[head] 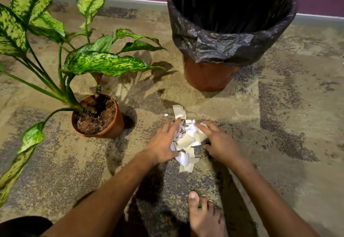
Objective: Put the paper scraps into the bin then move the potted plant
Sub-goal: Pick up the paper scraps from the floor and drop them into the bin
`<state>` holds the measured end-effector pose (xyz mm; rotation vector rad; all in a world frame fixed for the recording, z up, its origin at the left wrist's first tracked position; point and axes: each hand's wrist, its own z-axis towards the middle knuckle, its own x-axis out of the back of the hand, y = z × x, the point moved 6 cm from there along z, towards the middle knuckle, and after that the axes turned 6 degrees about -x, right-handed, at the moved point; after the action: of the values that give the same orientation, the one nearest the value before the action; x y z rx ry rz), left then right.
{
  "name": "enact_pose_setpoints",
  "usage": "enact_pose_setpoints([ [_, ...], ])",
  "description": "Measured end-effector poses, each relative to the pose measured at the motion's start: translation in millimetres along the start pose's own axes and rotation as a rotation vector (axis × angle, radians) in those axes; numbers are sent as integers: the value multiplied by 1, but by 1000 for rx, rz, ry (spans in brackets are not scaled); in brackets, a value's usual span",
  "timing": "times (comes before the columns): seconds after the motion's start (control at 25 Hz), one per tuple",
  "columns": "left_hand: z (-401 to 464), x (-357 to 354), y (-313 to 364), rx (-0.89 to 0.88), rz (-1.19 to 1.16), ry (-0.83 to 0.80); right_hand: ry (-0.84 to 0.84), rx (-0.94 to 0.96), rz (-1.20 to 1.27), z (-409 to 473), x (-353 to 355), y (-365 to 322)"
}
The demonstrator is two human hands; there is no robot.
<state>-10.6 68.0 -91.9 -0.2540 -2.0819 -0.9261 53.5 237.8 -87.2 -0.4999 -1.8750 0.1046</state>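
Observation:
A pile of white and cream paper scraps (187, 140) lies on the speckled floor in front of me. My left hand (163, 144) presses against the pile's left side and my right hand (221, 141) against its right side, fingers spread and touching the paper. One tiny scrap (166, 114) lies apart, just beyond the pile. The bin (208, 74), a brown tub lined with a black plastic bag (229, 48), stands beyond the pile near the wall. The potted plant (98, 117), with large speckled green leaves in a brown pot, stands to the left.
A purple wall with a grey skirting (130, 0) runs along the back. My bare foot (204, 216) rests on the floor just behind the pile. Plant leaves (24, 151) reach far out over the floor at the left.

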Motion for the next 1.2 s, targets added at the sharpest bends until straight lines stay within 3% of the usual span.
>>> enact_pose_setpoints([
  [0.16, 1, -14, 18, -29, 165, 55, 49, 55, 86, 1, -12, -17],
  [0.4, -9, 15, 10, 3, -18, 287, 253, -16, 102, -7, 10, 5],
  [0.64, -14, 27, 7, 63, -35, 365, 280, -44, 85, -21, 38, 9],
  [0.8, -17, 37, 3, 90, -19, 400, 471, 36, 191, -45, 109, -11],
  [1.0, -24, 43, 13, 110, -49, 457, 871, 240, 303, -87, 243, -46],
  [1.08, -24, 47, 27, 47, -50, 457, 990, 309, 357, -77, 283, -50],
  [1.2, -23, 60, 59, -72, -29, 490, 1031, 226, 354, -33, 317, -48],
])
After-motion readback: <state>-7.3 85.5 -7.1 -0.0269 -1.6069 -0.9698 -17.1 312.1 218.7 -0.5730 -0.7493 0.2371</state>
